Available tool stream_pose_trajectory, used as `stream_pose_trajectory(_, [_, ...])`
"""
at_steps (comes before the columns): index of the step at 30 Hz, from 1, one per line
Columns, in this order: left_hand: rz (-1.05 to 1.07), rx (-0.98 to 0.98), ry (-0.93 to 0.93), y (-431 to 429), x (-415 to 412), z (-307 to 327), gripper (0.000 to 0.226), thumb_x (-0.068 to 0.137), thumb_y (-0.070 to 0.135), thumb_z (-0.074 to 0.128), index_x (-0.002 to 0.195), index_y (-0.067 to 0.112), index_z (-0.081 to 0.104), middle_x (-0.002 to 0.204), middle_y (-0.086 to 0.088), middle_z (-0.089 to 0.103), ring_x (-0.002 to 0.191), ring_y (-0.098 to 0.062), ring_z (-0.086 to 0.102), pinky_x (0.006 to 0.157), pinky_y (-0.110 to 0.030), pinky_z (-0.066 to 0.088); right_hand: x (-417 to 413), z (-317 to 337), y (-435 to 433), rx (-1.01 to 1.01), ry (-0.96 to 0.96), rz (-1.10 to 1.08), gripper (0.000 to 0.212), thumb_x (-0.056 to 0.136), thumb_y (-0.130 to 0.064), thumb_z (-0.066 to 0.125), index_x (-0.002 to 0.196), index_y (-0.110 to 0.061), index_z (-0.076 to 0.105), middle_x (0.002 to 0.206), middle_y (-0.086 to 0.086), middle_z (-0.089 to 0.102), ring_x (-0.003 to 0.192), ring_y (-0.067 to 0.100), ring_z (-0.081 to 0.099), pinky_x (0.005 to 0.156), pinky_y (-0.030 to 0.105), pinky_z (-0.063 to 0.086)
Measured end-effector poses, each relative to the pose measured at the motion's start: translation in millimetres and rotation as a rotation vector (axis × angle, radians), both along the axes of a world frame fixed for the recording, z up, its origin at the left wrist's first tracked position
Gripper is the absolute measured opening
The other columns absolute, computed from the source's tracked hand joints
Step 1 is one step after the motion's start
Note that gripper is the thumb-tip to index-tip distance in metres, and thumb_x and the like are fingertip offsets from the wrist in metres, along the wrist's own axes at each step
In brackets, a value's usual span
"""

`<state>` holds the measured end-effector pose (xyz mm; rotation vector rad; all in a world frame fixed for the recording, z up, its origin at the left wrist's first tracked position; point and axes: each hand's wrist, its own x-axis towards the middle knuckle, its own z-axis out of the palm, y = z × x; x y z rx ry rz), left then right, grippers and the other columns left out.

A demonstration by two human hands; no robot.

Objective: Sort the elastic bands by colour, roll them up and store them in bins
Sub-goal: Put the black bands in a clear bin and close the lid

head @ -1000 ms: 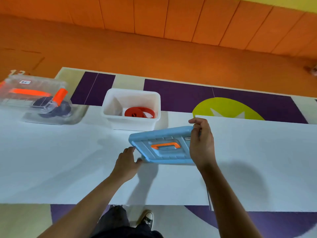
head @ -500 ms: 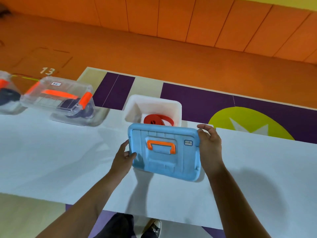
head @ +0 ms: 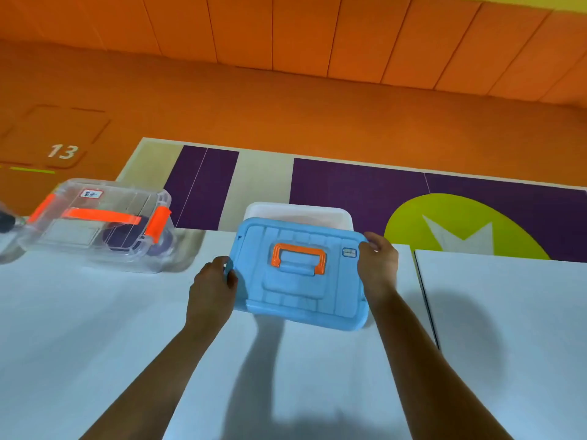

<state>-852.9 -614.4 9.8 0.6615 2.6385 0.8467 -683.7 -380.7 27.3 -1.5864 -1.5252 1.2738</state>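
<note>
A light blue lid (head: pixel 298 300) with an orange handle (head: pixel 298 253) hangs tilted over the white bin (head: pixel 330 214); only the bin's far rim shows behind it. My left hand (head: pixel 212 287) grips the lid's left edge and my right hand (head: pixel 378 265) grips its right edge. The red rolled band inside the bin is hidden by the lid. At the left stands a closed clear bin (head: pixel 95 223) with orange latches, holding a dark purple roll (head: pixel 120 239).
The white table (head: pixel 95 328) meets a second white table (head: pixel 508 312) at a seam on the right. Beyond the far edge lies purple, beige and green floor, then an orange wall. Another container's edge (head: pixel 6 220) peeks in at far left.
Both hands have lifted the blue lid off the table and carried it away from me over the white bin, which now hides the red band. The view has shifted left.
</note>
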Motion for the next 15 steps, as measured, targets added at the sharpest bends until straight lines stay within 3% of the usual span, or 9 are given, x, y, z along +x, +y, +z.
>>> stream_pose_trajectory(2, [-0.049,-0.004,-0.008,7.8,-12.8,1.3,0.030,0.098,0.022,0.059,0.126,0.013,0.062,0.106,-0.009,0.068,0.094,-0.030,0.063,0.081,-0.046,0.056,-7.0,2.0,8.9,0.065,-0.032,0.004,0.031,0.094,-0.017,0.060,0.125,-0.018,0.065,0.111,-0.001,0.068,0.098,0.021,0.067,0.080,0.031,0.056])
stream_pose_trajectory(5, [-0.126,-0.035,0.018,23.4,-23.7,1.3,0.027,0.098,0.020,0.056,0.123,0.010,0.059,0.092,-0.008,0.060,0.085,-0.029,0.059,0.074,-0.045,0.055,-20.1,2.1,27.5,0.108,-0.063,0.088,0.031,0.096,-0.013,0.060,0.127,-0.016,0.062,0.109,-0.004,0.068,0.091,0.011,0.065,0.062,0.010,0.046])
stream_pose_trajectory(8, [-0.140,-0.108,0.072,40.2,-27.7,-1.7,0.020,0.100,0.017,0.052,0.116,0.007,0.058,0.087,-0.007,0.059,0.082,-0.028,0.061,0.072,-0.045,0.056,-34.9,-12.3,45.6,0.113,-0.158,0.201,0.039,0.092,-0.008,0.058,0.130,-0.019,0.060,0.120,0.002,0.064,0.100,0.020,0.066,0.066,0.019,0.051])
stream_pose_trajectory(12, [-0.150,-0.144,0.135,55.2,-31.3,-13.2,0.007,0.099,0.015,0.054,0.104,0.011,0.055,0.081,-0.002,0.055,0.076,-0.024,0.056,0.061,-0.036,0.047,-44.4,-30.3,64.3,0.159,-0.266,0.266,0.045,0.091,0.000,0.049,0.132,-0.017,0.058,0.126,0.007,0.056,0.100,0.021,0.058,0.074,0.026,0.043])
stream_pose_trajectory(15, [-0.155,-0.170,0.169,61.8,-33.3,-24.5,0.015,0.101,0.016,0.050,0.113,0.009,0.055,0.088,-0.005,0.055,0.080,-0.026,0.059,0.060,-0.035,0.046,-46.7,-41.6,66.2,0.155,-0.326,0.297,0.053,0.096,0.001,0.048,0.146,-0.017,0.048,0.137,0.007,0.053,0.115,0.024,0.054,0.083,0.029,0.042])
